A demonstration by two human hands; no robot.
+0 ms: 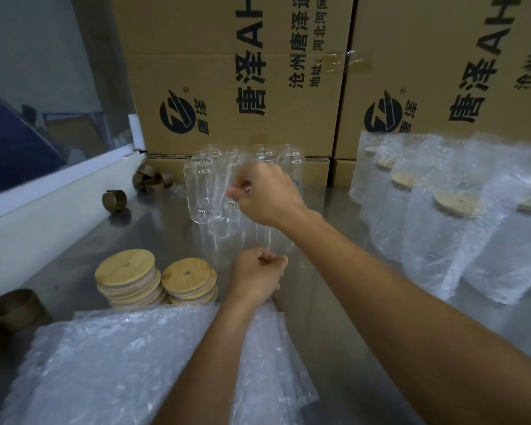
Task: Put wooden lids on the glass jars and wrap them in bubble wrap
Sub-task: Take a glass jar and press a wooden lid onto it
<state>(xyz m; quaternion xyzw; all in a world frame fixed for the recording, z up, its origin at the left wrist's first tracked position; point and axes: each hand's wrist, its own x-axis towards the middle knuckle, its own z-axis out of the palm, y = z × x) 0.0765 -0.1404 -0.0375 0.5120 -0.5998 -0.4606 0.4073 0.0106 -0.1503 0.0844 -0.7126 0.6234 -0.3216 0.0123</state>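
Nearest lies the bubble wrap pile (111,363). The left hand (255,277), fingers curled, seems empty, beside the wooden lids (157,277). Farther, the right hand (264,194) grips one upright glass jar (227,191) among the empty cluster; wrapped jars (448,216) stand right.

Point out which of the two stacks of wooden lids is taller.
The left stack, nearer the white ledge, is taller. It holds more lids and its top sits higher than the right stack, which lies closer to the left hand.
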